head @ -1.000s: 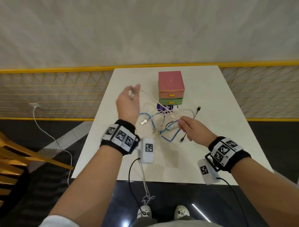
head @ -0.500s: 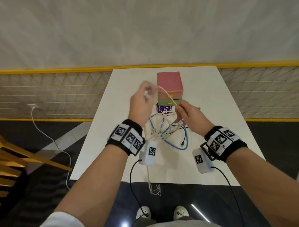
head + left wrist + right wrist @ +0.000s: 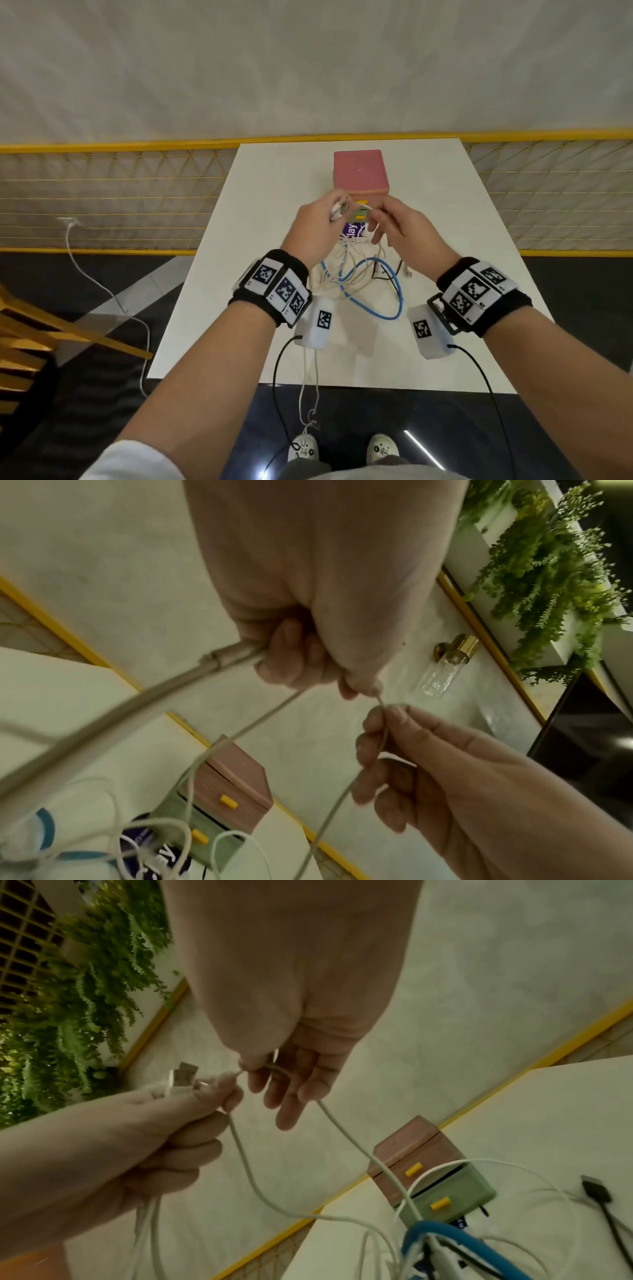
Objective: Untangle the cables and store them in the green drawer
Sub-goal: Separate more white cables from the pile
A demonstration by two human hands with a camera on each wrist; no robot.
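The left hand (image 3: pixel 313 226) is closed around the plug end of a white cable (image 3: pixel 346 1133), held up above the table (image 3: pixel 445 212). The right hand (image 3: pixel 407 228) pinches the same cable between thumb and forefinger, very near the left hand. The other cables (image 3: pixel 363 284) lie tangled on the table, just in front of the green drawer (image 3: pixel 452 1195), which is slightly open.
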